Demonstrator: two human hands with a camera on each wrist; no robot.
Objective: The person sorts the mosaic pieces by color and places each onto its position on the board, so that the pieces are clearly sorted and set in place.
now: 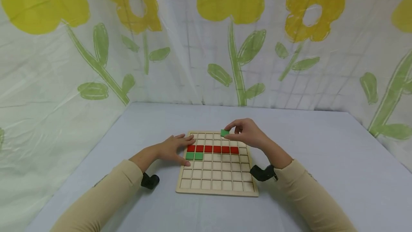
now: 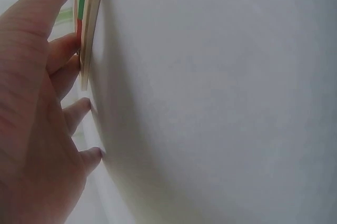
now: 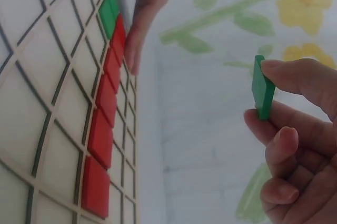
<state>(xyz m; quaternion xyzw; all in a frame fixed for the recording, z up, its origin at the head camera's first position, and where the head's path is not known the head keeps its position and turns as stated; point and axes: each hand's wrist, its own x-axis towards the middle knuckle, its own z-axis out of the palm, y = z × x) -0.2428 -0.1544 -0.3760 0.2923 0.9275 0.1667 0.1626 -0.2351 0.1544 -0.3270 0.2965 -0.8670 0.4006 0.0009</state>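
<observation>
A square wooden grid board (image 1: 217,192) lies on the table. Several red square tiles (image 1: 208,149) fill most of one row, leaving its rightmost cell bare. Two green tiles (image 1: 194,156) sit side by side in the row just nearer, at its left end. My left hand (image 1: 170,149) rests at the board's left edge, fingers spread, its thumb by the green pair. Over the board's far part, my right hand (image 1: 247,132) pinches another green tile (image 3: 263,88) between thumb and fingertips. In the right wrist view that tile stands on edge, away from the grid.
A pale cloth covers the table (image 1: 309,142) around the board. Behind it hangs a white curtain (image 1: 180,53) printed with yellow flowers. Black wrist-worn devices show under the left cuff (image 1: 150,181) and the right cuff (image 1: 262,173).
</observation>
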